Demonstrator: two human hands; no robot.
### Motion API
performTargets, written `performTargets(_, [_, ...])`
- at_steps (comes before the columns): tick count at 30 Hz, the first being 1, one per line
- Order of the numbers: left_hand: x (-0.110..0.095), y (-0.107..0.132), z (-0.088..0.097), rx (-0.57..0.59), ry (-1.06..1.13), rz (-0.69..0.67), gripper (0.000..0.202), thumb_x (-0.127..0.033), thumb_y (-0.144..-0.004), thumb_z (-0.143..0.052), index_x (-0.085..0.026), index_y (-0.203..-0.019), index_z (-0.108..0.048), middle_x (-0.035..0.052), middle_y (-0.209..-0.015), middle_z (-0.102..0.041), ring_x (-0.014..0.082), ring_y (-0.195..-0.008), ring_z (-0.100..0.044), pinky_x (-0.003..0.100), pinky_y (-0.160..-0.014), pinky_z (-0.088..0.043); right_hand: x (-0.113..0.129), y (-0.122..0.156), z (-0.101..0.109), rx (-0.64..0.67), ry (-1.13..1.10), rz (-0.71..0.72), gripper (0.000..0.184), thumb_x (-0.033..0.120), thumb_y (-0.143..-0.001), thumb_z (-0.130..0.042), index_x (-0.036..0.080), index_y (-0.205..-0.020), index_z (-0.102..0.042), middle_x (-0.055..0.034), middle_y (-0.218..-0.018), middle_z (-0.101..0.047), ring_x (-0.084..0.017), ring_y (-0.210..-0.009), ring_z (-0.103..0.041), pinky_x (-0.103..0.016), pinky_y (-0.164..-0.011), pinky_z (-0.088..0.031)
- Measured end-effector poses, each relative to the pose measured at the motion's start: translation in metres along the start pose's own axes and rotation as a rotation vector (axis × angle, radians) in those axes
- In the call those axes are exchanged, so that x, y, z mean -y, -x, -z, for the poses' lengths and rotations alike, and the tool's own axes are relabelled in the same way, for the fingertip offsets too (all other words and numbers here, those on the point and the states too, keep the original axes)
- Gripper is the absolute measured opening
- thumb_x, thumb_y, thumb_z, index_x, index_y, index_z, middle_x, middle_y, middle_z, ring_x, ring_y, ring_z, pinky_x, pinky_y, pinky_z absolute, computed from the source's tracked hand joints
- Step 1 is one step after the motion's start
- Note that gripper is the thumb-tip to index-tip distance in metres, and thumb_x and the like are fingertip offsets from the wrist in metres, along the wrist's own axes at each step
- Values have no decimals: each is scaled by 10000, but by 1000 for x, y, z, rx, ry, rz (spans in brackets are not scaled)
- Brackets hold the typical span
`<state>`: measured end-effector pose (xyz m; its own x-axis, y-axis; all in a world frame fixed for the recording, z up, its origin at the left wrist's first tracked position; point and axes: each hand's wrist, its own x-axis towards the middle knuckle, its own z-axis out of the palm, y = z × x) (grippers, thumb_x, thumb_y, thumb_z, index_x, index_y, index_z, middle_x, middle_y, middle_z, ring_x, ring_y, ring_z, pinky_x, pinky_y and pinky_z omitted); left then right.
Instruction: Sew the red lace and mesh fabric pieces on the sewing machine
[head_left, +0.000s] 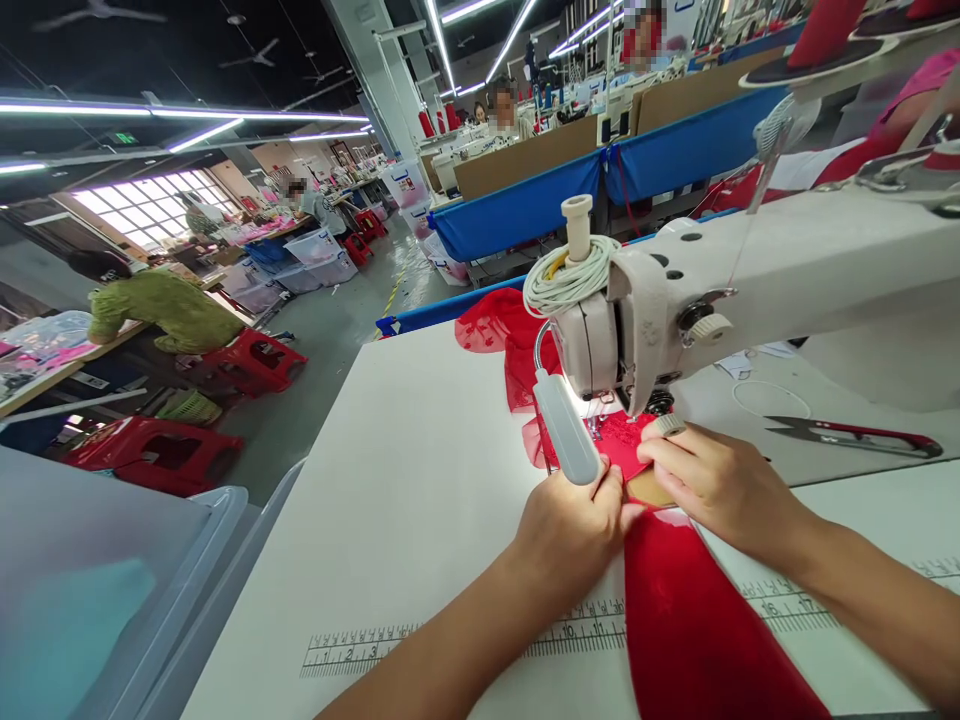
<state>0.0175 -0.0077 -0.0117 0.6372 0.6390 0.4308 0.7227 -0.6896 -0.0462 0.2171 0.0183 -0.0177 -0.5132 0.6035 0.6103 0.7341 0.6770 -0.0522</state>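
Observation:
A strip of red fabric [690, 620] runs from the table's near edge up under the head of a white sewing machine [750, 290]. My left hand [574, 530] is closed, pinching the fabric's left edge just in front of the needle. My right hand [712, 480] lies on the fabric to the right of the needle, fingers pressed down on it, with a taped fingertip near the presser foot. A small white lamp [566, 430] on a flexible neck hangs over my left hand. More red lace [510, 345] trails behind the machine.
Red-handled thread snips [855, 435] lie on the table at right. The white table [405, 500] has a printed ruler [360, 645] along its near edge. A translucent bin [82, 590] stands at the left. Other people work at benches beyond, among red stools [255, 360].

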Motion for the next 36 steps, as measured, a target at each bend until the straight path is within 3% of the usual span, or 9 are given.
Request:
performTargets(4, [-9,6,1,-17,64,5,660,-553,-1019,-259,-23,-1181,-617,196,-1089,-677,254,-947,-658,354,-779,-581,1,-1,1,-4,-4,11,273,37,-843,-385,206,-766,-586,-18,-657,-542,-152,-547,-481,-261,-484,-338])
performTargets(8, [-13,10,-2,-47,35,27,769,-632,-986,-209,-20,-1155,-642,224,-1088,-674,281,-952,-662,386,-763,-582,0,0,1,0,-13,5,271,45,-850,-384,206,-805,-597,-31,-697,-583,-157,-555,-495,-267,-474,-330])
performTargets(16, [-13,10,-4,-26,-55,20,827,-674,-956,-241,19,-1173,-637,225,-975,-691,282,-870,-676,384,-769,-568,-3,1,-2,3,13,20,295,38,-859,-374,197,-825,-620,-53,-792,-650,-158,-590,-536,-275,-488,-344])
performTargets(24, [-7,6,-5,-5,-74,62,756,-646,-981,-227,-45,-1119,-665,214,-1056,-690,295,-946,-677,344,-663,-551,-5,-1,-5,8,21,8,317,16,-840,-381,179,-859,-653,-64,-818,-664,-168,-613,-545,-283,-484,-337])
performTargets(29, [-4,5,-7,-5,-80,76,758,-662,-972,-267,-36,-1190,-636,205,-997,-698,307,-959,-674,364,-712,-555,-6,-2,-7,39,23,-4,302,8,-828,-402,182,-834,-648,-56,-786,-661,-184,-658,-555,-288,-502,-342])
performTargets(36, [0,4,-9,2,-81,115,690,-652,-975,-297,-84,-1101,-667,187,-1040,-686,289,-977,-664,345,-726,-545,-7,-2,-10,39,19,-40,292,21,-827,-413,172,-874,-658,-81,-885,-679,-201,-729,-585,-296,-499,-367])
